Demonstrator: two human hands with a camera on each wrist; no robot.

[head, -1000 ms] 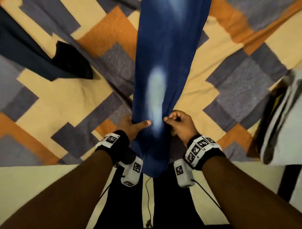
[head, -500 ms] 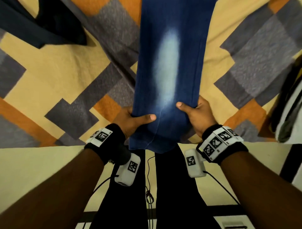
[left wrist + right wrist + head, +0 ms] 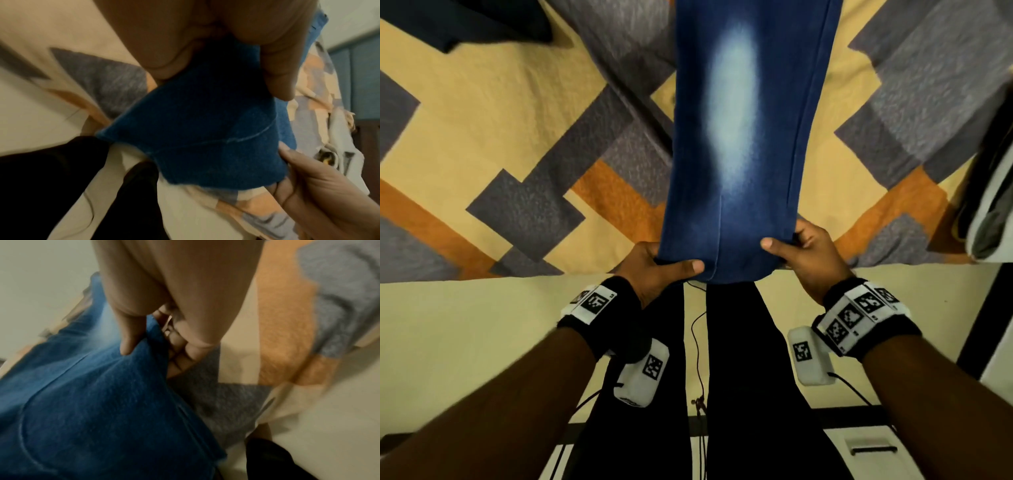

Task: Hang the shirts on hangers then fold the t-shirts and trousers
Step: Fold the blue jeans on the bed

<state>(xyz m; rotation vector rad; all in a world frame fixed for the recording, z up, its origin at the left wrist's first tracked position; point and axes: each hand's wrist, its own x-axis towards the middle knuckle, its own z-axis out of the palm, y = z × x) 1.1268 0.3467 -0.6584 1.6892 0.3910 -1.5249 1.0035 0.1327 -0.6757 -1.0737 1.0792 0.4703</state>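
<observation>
A person is standing at the edge of a bed, holding the near end of a pair of dark blue denim trousers with a pale faded patch (image 3: pixel 743 137), which are lying lengthwise away from them across a bedspread patterned in yellow, orange and grey blocks (image 3: pixel 524 137). The left hand (image 3: pixel 654 267) is gripping the near left corner of the denim, thumb on top and fingers curled beneath; the right hand (image 3: pixel 804 253) is pinching the near right edge the same way. Both grips are clamped on the cloth, and the wrist views are confirming this. The near hem is hanging just past the bed edge, above the person's own dark-clothed legs. The far end of the trousers is running out of view, so its lie cannot be told. The likely trouble from here: the two hands are holding at slightly different heights, so any fold may be coming out skewed, with seams misaligned. A loose pinch could also be letting one layer slip free. A dark navy garment (image 3: pixel 465 24) is lying at the far left, and a white and grey striped cloth (image 3: pixel 993 192) at the right edge.
</observation>
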